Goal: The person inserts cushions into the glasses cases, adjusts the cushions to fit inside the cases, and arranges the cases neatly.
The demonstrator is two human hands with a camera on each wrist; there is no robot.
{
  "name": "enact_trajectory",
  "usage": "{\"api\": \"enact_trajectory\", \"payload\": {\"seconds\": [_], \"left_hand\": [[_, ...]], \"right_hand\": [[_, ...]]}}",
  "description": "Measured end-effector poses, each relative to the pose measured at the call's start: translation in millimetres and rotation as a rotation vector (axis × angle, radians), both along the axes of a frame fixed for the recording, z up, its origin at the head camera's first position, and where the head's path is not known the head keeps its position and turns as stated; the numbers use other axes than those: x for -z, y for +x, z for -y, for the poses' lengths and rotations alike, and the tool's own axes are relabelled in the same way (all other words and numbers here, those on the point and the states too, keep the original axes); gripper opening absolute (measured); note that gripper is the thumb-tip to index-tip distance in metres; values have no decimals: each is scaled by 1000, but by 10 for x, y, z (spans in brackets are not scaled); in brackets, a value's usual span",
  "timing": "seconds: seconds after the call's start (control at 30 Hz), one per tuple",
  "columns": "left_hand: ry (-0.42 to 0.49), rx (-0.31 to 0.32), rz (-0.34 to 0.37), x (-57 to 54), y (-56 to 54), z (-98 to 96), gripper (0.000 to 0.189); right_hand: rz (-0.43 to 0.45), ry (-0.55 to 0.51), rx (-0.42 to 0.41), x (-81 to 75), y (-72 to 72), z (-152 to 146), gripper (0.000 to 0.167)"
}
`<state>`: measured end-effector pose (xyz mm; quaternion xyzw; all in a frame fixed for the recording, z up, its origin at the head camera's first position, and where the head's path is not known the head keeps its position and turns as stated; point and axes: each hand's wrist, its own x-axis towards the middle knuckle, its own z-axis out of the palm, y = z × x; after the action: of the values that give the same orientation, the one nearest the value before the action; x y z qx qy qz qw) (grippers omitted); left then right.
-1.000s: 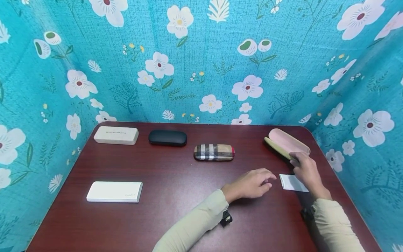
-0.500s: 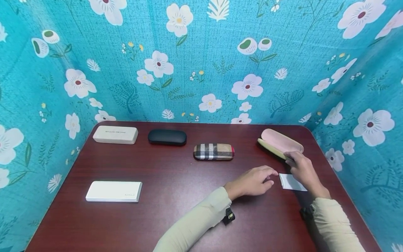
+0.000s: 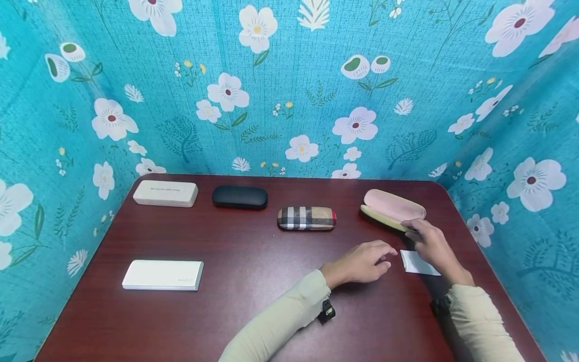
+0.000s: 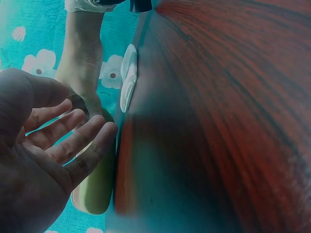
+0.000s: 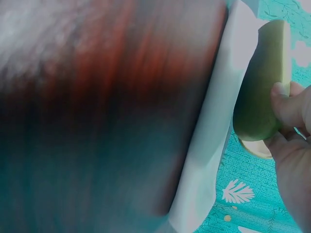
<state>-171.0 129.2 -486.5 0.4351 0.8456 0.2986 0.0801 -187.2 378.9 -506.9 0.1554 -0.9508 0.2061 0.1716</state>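
On the right of the head view lies an opened green glasses case (image 3: 393, 207) with a pink lining. My right hand (image 3: 433, 246) pinches its near right end; in the right wrist view the thumb (image 5: 281, 94) presses against the green shell (image 5: 262, 80). A folded white cloth (image 3: 417, 263) lies in front of the case, partly covered by my right hand. My left hand (image 3: 359, 262) hangs low over the table just left of the cloth, fingers loosely bent and holding nothing.
A plaid glasses case (image 3: 307, 218), a black case (image 3: 239, 197) and an off-white case (image 3: 166, 193) stand along the back of the brown table (image 3: 253, 322). Further forward on the left is a white case (image 3: 163, 275). A blue flowered curtain (image 3: 271, 115) surrounds the table.
My right hand has slid the opened green glasses case to the left and slightly toward me, turning it a little. The left hand has barely moved.
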Motion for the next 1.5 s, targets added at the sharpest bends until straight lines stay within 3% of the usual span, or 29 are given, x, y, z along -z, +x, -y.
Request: {"api": "enact_trajectory", "payload": {"seconds": [0.17,0.4,0.63,1.03,1.33,1.5], "left_hand": [[10,2,14,26,-6,27,35],[26,-11,1,36,-3,66,34],[29,-9,34,52,5,82,33],[31,-2,4,93,3,100,32],[41,5,24,85,7,31,33],[38,3,19,78,-1,-19,33]], "right_hand": [[1,10,-16,-5,-12,-20,35],[16,23,13,-50,-48,-41,37],[74,3,58,-73,-75,-61,37],[77,-3,60,-85,-104,-76,37],[91,-13,59,-117,-120,-68,41],[98,-37,109,-203,-97,-65,44]]}}
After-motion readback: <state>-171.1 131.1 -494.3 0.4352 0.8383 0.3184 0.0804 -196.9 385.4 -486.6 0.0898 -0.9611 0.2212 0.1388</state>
